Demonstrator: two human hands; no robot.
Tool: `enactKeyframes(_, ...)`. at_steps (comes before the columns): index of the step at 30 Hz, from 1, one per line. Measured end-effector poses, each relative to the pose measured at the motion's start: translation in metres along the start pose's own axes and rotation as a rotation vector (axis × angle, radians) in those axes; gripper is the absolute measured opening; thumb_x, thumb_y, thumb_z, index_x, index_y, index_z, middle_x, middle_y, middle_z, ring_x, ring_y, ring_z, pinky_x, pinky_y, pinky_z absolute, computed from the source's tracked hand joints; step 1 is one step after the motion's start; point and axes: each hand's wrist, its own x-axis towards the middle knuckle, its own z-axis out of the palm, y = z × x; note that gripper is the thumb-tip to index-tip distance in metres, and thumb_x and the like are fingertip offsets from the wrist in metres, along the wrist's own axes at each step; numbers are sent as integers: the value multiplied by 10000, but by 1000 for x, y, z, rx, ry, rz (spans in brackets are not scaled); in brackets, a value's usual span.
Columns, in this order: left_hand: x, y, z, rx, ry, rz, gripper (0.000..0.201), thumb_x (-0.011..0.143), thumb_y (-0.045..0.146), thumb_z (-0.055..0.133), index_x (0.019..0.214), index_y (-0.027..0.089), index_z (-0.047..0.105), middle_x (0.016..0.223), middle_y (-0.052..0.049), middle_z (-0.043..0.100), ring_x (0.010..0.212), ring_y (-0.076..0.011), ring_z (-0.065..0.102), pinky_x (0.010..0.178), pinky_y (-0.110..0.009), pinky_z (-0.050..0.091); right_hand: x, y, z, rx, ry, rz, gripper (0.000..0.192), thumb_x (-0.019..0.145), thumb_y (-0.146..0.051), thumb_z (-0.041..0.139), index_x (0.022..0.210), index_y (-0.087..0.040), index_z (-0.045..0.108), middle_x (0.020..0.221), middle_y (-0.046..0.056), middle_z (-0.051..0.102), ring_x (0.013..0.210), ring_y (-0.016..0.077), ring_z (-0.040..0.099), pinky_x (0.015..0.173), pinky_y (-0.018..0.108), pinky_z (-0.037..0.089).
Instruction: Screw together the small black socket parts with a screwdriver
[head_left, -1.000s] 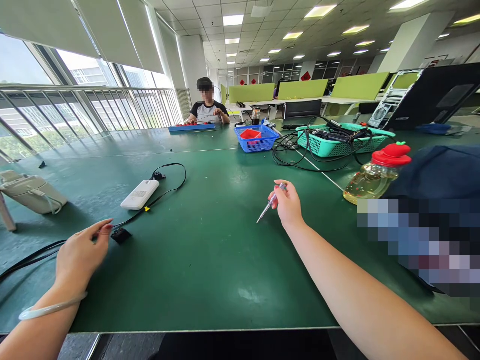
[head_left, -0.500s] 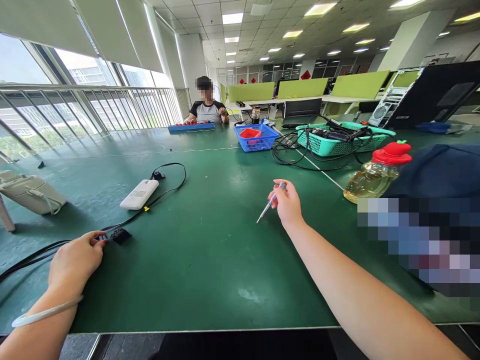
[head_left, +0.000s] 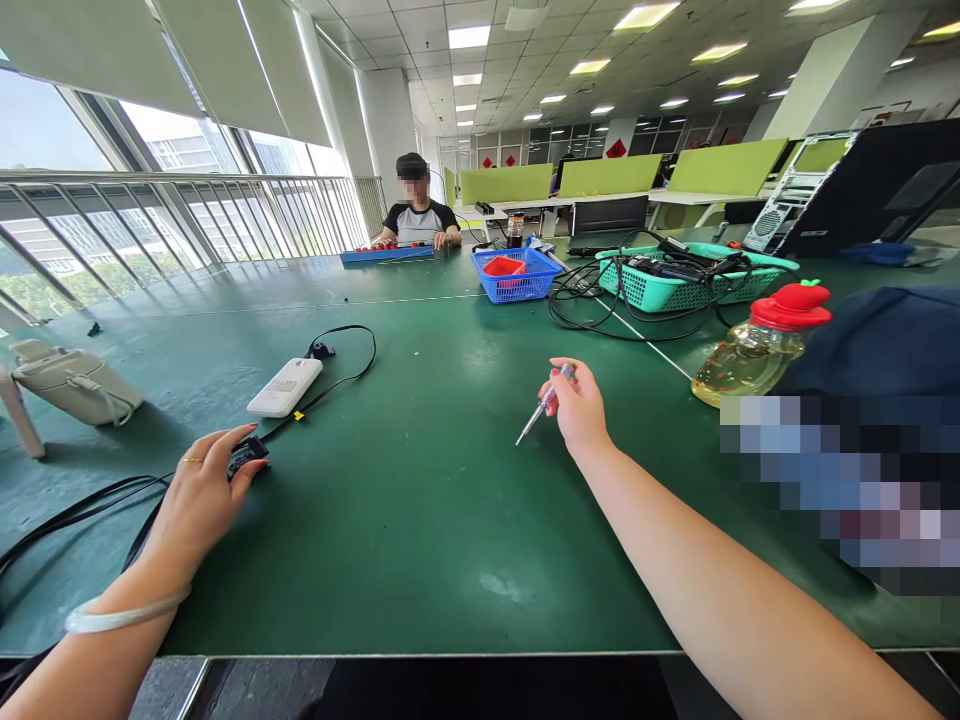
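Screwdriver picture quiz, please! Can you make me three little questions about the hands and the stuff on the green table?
1. True or false: the right hand holds the screwdriver.
2. Which does the left hand touch: A the white power bank, B the small black plug, C the blue basket?
3. What colour is the bottle cap?

Key: 1 true. 2 B. 3 red.

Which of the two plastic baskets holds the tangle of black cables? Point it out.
The teal basket, the wider one on the right, holds the black cables. The blue basket beside it holds only a red container.
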Motion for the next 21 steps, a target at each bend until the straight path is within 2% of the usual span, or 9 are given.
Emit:
enactKeyframes(3, 0, -3, 4, 39, -74, 29, 630, 891, 499, 392, 1380, 126, 527, 1270, -189, 621, 1177, -319, 584, 1077, -429, 427, 0, 0, 0, 7, 3, -9, 355, 766, -482, 660, 1000, -236, 557, 600, -65, 596, 438, 95, 466, 441, 235, 385)
enactKeyframes(7, 0, -1, 1, 89, -171, -13, 637, 892, 463, 403, 1413, 111, 507, 1207, -180, 679, 1158, -332, 593, 1056, -447, 432, 0, 1, 0, 15, -3, -4, 355, 763, -473, 664, 1004, -233, 559, 600, -64, 600, 440, 92, 466, 447, 235, 392)
enactKeyframes(13, 0, 4, -1, 146, -164, -31, 614, 900, 494, 396, 1350, 116, 576, 1175, -173, 700, 1148, -346, 589, 1037, -444, 439, 0, 0, -1, 17, -10, -1, 367, 764, -491, 678, 1002, -238, 559, 605, -65, 593, 446, 94, 471, 449, 237, 396)
enactKeyframes(21, 2, 0, 3, 182, -155, -13, 606, 914, 491, 373, 1340, 115, 583, 1211, -174, 694, 1157, -335, 596, 1046, -444, 435, -3, -1, 1, -10, -21, 11, 373, 768, -506, 674, 1004, -241, 560, 601, -62, 585, 448, 102, 474, 453, 246, 395)
